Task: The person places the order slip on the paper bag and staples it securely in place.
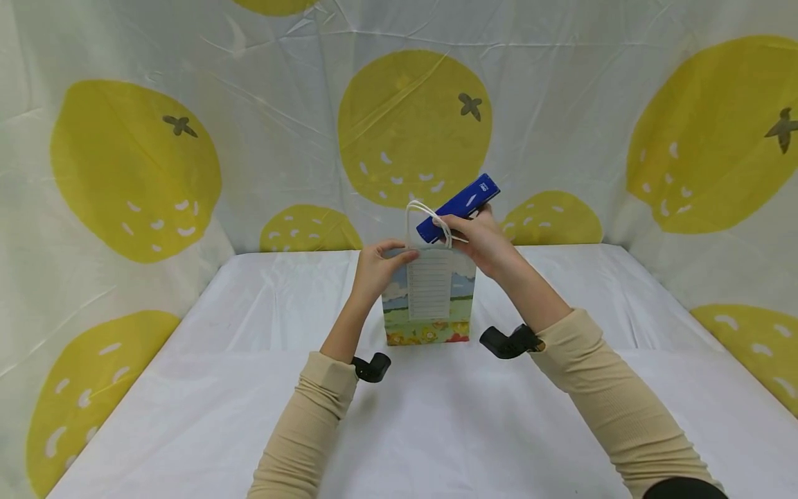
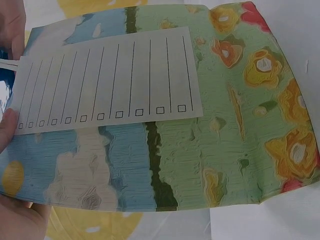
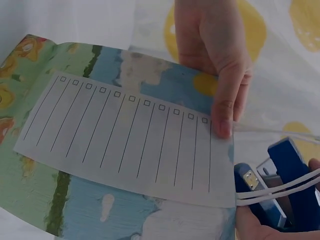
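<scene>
A paper gift bag [image 1: 427, 334] with painted sky, meadow and flowers stands upright in the head view. Against its front lies a white checklist sheet [image 1: 429, 284] with ruled lines and small boxes. My left hand [image 1: 374, 269] pinches the sheet and the bag's top edge, thumb in front, as the right wrist view also shows. In my right hand [image 1: 486, 239] is a blue stapler [image 1: 463, 205], tilted, its jaws parted near the bag's top edge in the right wrist view. White cord handles [image 3: 285, 189] cross in front of the stapler there.
White cloth covers the table [image 1: 436, 430] around the bag. Behind it hangs a curtain [image 1: 548, 125] printed with yellow lemons. A black wrist camera [image 1: 374, 367] sits on the left wrist, another black camera [image 1: 505, 342] on the right.
</scene>
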A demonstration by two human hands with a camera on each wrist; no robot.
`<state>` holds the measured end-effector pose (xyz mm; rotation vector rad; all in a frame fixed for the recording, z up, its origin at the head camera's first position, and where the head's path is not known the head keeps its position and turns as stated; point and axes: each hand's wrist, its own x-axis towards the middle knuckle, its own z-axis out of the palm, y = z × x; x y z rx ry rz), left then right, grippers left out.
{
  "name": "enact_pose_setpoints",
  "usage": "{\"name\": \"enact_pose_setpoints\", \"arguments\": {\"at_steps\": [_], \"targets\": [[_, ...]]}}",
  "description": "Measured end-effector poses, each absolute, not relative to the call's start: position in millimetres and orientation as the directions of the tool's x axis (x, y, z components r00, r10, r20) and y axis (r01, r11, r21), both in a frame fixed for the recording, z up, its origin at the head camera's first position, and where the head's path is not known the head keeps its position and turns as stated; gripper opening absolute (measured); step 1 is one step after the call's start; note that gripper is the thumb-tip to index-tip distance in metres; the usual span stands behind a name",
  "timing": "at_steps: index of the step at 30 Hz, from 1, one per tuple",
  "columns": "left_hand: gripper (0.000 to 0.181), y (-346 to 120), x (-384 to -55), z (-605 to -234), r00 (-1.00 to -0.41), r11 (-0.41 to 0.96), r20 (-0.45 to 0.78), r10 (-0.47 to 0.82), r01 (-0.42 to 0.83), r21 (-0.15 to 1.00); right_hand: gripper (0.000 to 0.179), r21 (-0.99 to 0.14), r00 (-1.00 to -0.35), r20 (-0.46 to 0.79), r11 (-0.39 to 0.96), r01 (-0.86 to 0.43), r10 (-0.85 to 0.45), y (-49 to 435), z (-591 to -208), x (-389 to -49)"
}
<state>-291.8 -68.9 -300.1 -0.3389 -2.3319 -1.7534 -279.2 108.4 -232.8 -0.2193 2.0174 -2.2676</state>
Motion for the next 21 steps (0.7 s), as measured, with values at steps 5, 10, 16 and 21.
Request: {"name": "enact_pose_setpoints", "arguments": {"at_steps": [5, 10, 16, 21], "targets": [[0.029, -69.2, -292.4, -300.9, -0.951, 0.263, 0.304, 0.062, 0.31, 0.914, 0.076, -0.999, -0.977, 0.047, -0.018, -0.044, -0.207, 107.6, -233.2, -279.3], [0.028, -69.0, -292.8, -301.8, -0.949, 0.269, 0.309, 0.059, 0.313, 0.911, 0.081, -0.992, -0.965, 0.071, 0.085, -0.095, -0.254, 109.0, -235.6, -278.8], [0.026, -67.8, -293.4, -301.4, -0.95, 0.257, 0.309, 0.049, 0.311, 0.915, 0.087, -0.972, -0.955, 0.076, 0.191, -0.135, -0.286, 110.5, -238.9, -281.0], [0.026, -67.6, -293.3, -301.9, -0.953, 0.266, 0.301, 0.031, 0.298, 0.917, 0.088, -0.957, -0.951, 0.073, 0.248, -0.152, -0.299, 112.1, -241.1, -281.8]]}}
